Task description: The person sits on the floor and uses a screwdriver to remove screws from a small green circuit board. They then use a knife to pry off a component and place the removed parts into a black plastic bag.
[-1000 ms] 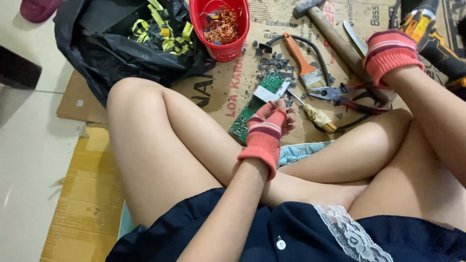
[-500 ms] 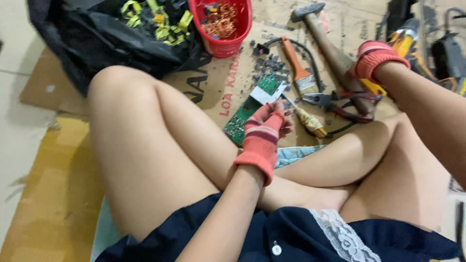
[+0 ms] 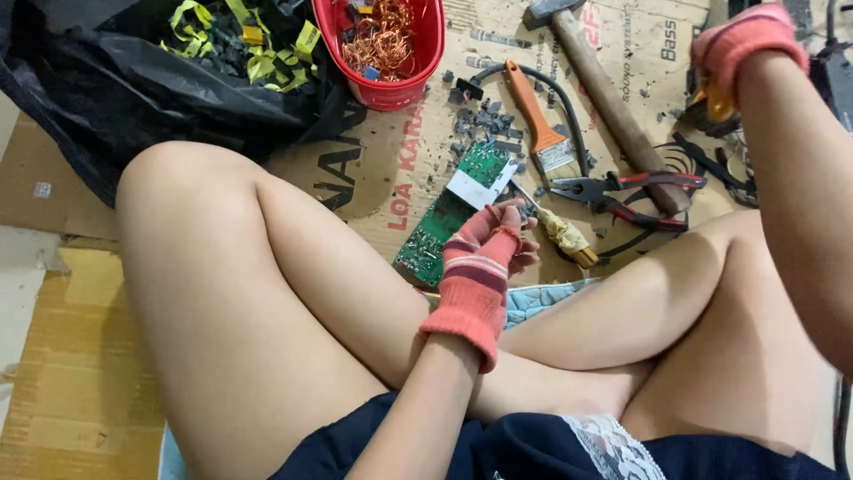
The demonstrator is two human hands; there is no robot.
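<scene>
My left hand (image 3: 487, 258), in a pink knitted glove, is closed on the near end of a green circuit board (image 3: 442, 227) that rests on cardboard between my knees. A white part sits on the board's far end. A screwdriver with a yellowish handle (image 3: 569, 236) lies right beside that hand. My right hand (image 3: 742, 44), also gloved in pink, is raised at the top right. It is closed around a yellow-handled tool (image 3: 716, 103), which is mostly hidden under the glove.
Red-handled pliers (image 3: 626, 191), an orange-handled brush (image 3: 533, 116) and a hammer (image 3: 604, 89) lie on the cardboard sheet (image 3: 373, 178). A red bucket (image 3: 431, 62) holds copper wire. A black bag (image 3: 133, 89) holds yellow and black scraps. Small dark chips are scattered near the brush.
My right hand has lifted away from the pliers toward the upper right with the yellow tool. The left hand stays on the circuit board.
</scene>
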